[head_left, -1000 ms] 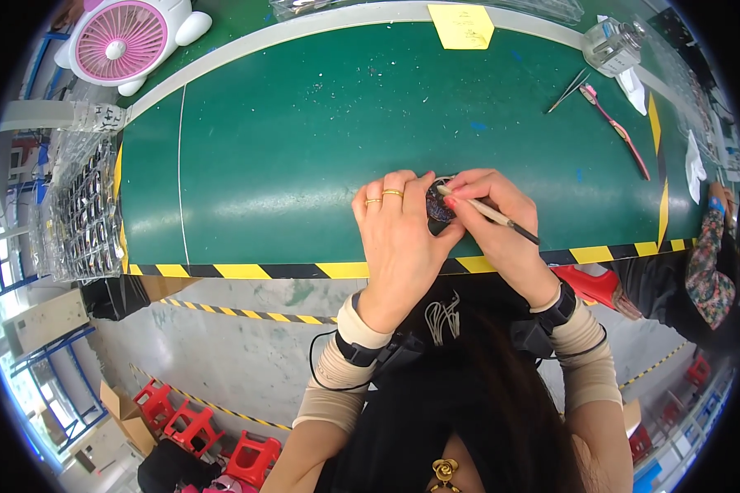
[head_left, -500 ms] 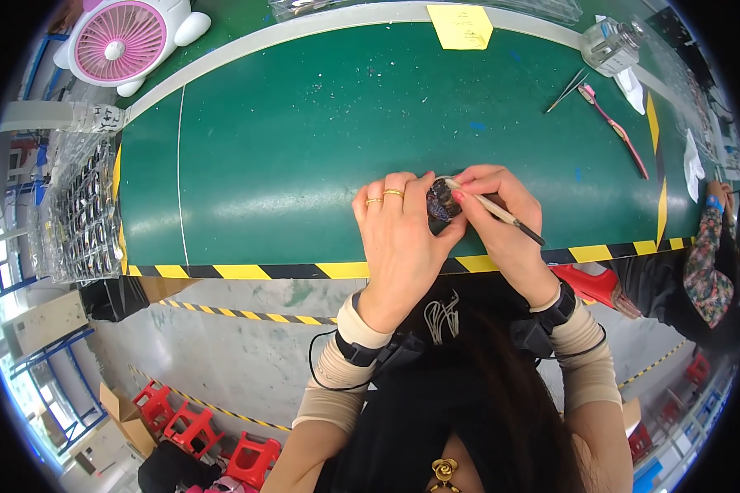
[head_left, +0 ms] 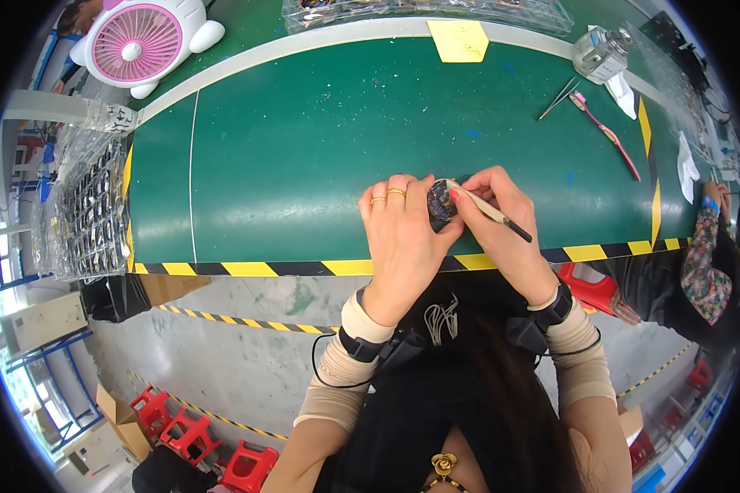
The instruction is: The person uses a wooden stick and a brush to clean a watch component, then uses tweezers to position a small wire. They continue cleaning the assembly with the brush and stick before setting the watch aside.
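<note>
Near the front edge of the green table (head_left: 288, 164), my left hand (head_left: 404, 234) is closed round the edge of a small round dark part (head_left: 441, 201) with a mottled face. My right hand (head_left: 501, 226) pinches a slim stick-like tool (head_left: 495, 212), pale along its shaft and black at the rear end. The tool's front end rests at or just over the part's upper right edge; my fingers partly hide it, so its kind does not show.
Tweezers (head_left: 559, 98), a pink toothbrush (head_left: 605, 134) and a glass jar (head_left: 600, 54) lie or stand at the right. A yellow note (head_left: 458, 41) sits at the back. Clear trays (head_left: 90, 214) are stacked left, below a pink-white fan (head_left: 137, 43). Another person's sleeve (head_left: 705, 255) shows far right.
The right hand and tool have shifted slightly, and more of the round part's face shows. The left hand keeps its grip. The whole view has moved a little.
</note>
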A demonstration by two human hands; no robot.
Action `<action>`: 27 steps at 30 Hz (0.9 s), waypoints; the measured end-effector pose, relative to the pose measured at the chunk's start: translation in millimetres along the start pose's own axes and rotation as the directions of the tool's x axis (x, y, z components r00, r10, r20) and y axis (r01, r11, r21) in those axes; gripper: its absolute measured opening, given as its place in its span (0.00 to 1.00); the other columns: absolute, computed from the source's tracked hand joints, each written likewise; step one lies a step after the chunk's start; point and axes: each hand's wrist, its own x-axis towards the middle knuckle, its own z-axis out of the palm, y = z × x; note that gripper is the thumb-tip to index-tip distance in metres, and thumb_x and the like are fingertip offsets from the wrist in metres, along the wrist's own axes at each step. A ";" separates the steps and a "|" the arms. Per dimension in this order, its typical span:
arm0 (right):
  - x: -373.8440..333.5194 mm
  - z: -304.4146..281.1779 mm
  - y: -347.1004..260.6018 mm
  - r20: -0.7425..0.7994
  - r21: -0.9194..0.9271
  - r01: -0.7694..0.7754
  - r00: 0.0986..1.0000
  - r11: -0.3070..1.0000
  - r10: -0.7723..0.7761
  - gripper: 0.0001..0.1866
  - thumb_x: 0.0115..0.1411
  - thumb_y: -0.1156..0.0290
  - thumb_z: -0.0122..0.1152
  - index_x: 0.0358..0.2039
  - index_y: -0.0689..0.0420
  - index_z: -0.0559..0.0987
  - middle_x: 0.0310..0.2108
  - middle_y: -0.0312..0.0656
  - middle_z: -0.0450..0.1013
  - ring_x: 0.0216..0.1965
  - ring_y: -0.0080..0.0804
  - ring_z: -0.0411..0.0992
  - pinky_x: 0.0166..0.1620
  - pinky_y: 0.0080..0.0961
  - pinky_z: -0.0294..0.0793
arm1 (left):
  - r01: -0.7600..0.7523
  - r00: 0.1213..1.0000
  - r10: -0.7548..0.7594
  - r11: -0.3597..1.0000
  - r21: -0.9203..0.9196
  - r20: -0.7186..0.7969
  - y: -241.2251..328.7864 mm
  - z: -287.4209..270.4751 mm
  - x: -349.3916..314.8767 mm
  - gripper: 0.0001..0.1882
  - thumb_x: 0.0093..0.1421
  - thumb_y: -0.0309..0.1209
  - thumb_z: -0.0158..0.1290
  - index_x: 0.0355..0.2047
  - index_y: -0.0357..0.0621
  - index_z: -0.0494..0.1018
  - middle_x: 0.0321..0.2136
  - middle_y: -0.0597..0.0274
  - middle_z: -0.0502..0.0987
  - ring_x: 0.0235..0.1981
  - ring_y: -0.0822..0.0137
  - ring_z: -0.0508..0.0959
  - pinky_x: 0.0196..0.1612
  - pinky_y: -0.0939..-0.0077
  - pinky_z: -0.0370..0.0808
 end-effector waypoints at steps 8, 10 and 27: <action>0.7 1.4 15.2 0.020 0.132 0.145 0.989 0.981 -0.149 0.06 0.59 0.78 0.65 0.34 0.61 0.75 0.33 0.39 0.75 0.33 0.20 0.74 0.36 0.19 0.74 | 0.007 1.000 -0.007 1.000 -0.003 0.008 2.1 0.2 0.9 0.27 0.39 0.31 0.69 0.41 0.38 0.76 0.37 0.58 0.73 0.42 0.55 0.72 0.51 0.59 0.64; 2.2 0.2 14.2 0.072 0.079 0.145 0.986 0.986 -0.151 0.07 0.59 0.78 0.65 0.34 0.61 0.74 0.34 0.39 0.76 0.34 0.21 0.74 0.36 0.18 0.74 | 0.009 1.000 -0.009 1.000 0.003 0.010 2.4 -0.8 1.0 0.27 0.39 0.31 0.69 0.41 0.38 0.76 0.37 0.58 0.73 0.42 0.55 0.72 0.51 0.59 0.64; 4.5 -1.6 15.4 0.122 0.090 0.228 0.964 0.970 -0.238 0.05 0.60 0.79 0.63 0.34 0.62 0.74 0.35 0.39 0.76 0.35 0.21 0.73 0.39 0.18 0.74 | 0.008 1.000 -0.008 1.000 0.014 0.014 2.5 0.7 0.9 0.26 0.39 0.32 0.69 0.40 0.39 0.76 0.35 0.58 0.73 0.40 0.56 0.72 0.50 0.60 0.64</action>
